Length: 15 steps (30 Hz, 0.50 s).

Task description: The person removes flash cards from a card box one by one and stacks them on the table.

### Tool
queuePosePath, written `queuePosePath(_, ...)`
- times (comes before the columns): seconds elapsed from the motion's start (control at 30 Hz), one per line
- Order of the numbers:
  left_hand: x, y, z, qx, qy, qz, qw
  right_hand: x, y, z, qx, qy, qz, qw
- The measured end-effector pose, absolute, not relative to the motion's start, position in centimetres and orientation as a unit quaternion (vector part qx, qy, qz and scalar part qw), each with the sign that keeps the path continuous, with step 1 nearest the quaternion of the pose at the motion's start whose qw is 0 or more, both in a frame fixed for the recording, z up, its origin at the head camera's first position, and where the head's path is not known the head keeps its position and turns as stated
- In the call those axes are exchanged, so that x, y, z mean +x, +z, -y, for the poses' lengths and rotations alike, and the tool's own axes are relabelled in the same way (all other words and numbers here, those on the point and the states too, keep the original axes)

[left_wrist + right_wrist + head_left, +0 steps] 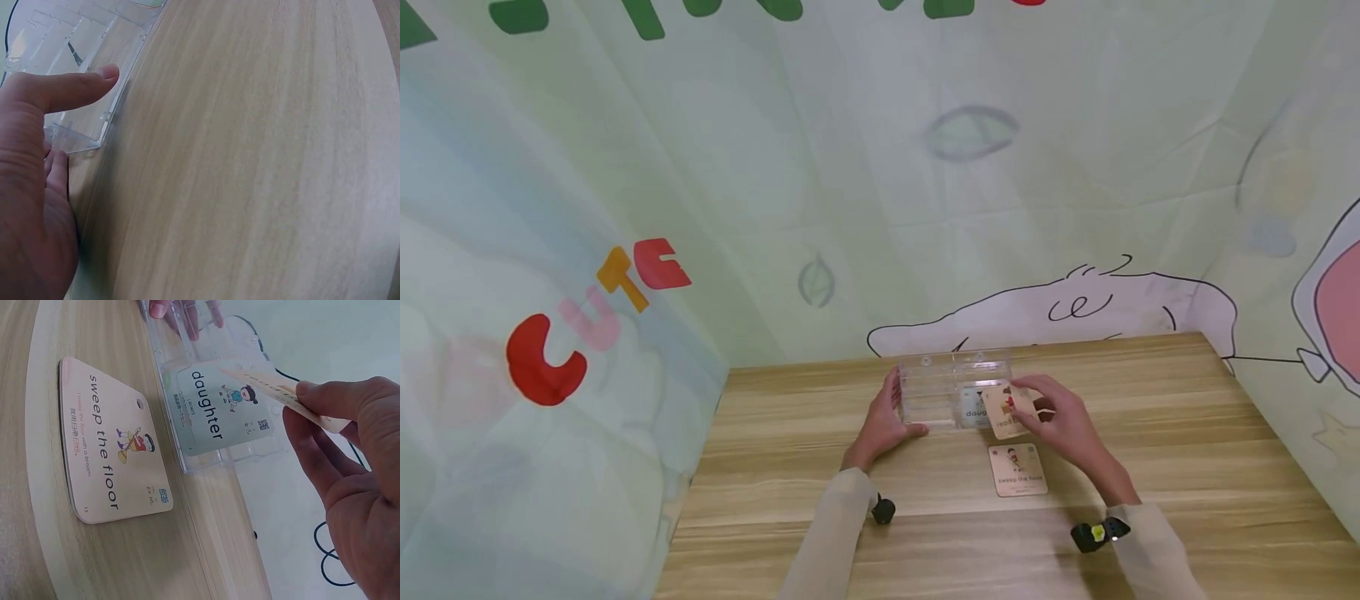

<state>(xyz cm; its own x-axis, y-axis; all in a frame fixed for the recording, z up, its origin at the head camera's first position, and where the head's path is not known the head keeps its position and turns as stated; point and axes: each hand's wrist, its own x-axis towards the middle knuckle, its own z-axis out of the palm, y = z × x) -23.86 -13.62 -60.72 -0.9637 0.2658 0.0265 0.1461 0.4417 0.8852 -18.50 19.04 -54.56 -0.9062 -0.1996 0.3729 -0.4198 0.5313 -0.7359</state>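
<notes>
A pale printed backdrop [865, 167] fills the upper frame; a wood-grain table [790, 467] spans the bottom. Just right of centre sits a clear plastic card holder [925, 392], probably light, rigid and slippery, best held by its side. The left hand [880, 429] does that, thumb in front, fingers behind. The right hand [1067, 421] pinches a "read" card [1002, 417] by its right edge, thumb against fingers, before the holder's lower right; whether they touch I can't tell. It looks light, thin and stiff, easiest by the edges. Behind it a "daughter" card [209, 406] sits in the holder; a "sweep the floor" card [1018, 471] lies below on the table.
</notes>
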Motion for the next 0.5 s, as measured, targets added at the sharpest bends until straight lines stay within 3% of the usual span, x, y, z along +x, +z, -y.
queuePosePath(0.5, -23.9, -60.7, 13.5, 0.122, 0.519, -0.845, 0.053, -16.5, -54.9, -20.2, 0.148, 0.481, 0.862, 0.061)
